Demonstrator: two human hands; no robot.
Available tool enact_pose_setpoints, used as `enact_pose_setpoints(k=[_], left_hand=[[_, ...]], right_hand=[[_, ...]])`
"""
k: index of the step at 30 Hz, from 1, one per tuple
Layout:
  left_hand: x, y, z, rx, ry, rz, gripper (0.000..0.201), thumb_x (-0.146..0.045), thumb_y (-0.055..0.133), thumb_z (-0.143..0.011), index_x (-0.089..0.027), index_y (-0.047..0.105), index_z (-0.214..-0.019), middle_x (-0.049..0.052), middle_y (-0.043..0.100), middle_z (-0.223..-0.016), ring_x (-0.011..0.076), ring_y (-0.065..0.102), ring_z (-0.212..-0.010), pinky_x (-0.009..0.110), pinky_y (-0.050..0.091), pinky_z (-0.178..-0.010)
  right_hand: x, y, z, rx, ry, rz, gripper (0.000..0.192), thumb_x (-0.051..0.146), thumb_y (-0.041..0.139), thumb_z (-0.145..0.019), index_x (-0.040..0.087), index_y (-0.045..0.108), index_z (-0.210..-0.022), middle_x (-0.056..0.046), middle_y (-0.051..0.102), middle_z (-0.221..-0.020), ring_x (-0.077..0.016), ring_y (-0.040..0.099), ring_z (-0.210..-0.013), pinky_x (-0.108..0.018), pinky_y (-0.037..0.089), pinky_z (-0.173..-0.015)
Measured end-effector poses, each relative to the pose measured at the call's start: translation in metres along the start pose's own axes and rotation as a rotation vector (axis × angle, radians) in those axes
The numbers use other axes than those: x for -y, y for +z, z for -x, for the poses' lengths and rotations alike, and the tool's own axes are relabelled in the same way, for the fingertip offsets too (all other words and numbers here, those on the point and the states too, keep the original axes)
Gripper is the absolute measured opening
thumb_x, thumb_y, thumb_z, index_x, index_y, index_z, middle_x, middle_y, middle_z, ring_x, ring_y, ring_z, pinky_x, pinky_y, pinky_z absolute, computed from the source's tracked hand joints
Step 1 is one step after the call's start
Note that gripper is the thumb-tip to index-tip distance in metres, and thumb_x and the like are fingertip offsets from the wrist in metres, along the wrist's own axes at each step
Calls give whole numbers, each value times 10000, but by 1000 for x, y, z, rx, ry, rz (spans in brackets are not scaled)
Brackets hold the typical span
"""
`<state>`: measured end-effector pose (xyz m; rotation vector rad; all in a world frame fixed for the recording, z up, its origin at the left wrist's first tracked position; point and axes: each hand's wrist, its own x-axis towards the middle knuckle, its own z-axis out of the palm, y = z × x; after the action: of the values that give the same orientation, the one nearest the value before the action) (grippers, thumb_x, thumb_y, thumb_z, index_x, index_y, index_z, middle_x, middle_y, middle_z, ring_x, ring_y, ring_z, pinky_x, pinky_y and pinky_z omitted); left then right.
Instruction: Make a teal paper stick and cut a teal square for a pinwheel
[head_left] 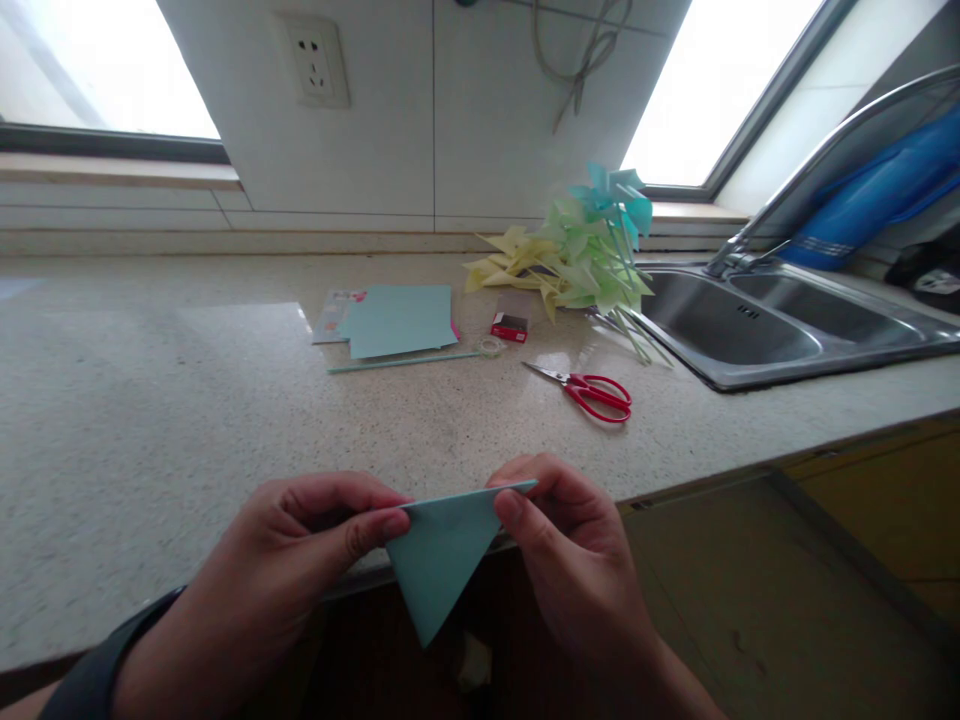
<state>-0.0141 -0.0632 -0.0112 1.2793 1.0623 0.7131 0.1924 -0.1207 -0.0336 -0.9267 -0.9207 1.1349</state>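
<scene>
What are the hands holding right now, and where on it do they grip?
Both hands hold a folded light-blue paper triangle by its top edge: the left hand pinches the left corner, the right hand the right corner. Its point hangs down.

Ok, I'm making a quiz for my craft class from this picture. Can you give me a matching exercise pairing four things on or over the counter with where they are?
Things:
1. folded blue paper triangle
2. red scissors
3. pile of paper pinwheels
4. flat blue sheets

Places:
A. lying flat on the counter, left of the small red box
B. at the sink's left edge
C. held between both hands, left hand and right hand
D. lying alone on the counter, in front of the sink

Pairs: 1-C, 2-D, 3-B, 4-A
</scene>
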Motion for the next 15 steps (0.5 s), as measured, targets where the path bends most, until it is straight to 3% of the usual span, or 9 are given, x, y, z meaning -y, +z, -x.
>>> enact_pose_setpoints(k=[10,15], left_hand=[[-1,-1,0,-4,-1,-35,143,-396,834,-742,-253,824,-753,29,796,-781,193,707,-720,248,552,-659],[-1,-1,0,-23,-19,-20,138,-398,841,-737,-262,821,-745,21,799,-782,184,708,-725,235,550,-659]], right_hand=[[2,0,0,12,24,-4,120,326,752,-869,239,707,-799,16,577,-726,-118,483,-663,-229,417,-582],[0,-2,0,25,30,-54,40,304,746,-880,270,731,-896,19,607,-743,-116,497,-670,-223,409,-585]])
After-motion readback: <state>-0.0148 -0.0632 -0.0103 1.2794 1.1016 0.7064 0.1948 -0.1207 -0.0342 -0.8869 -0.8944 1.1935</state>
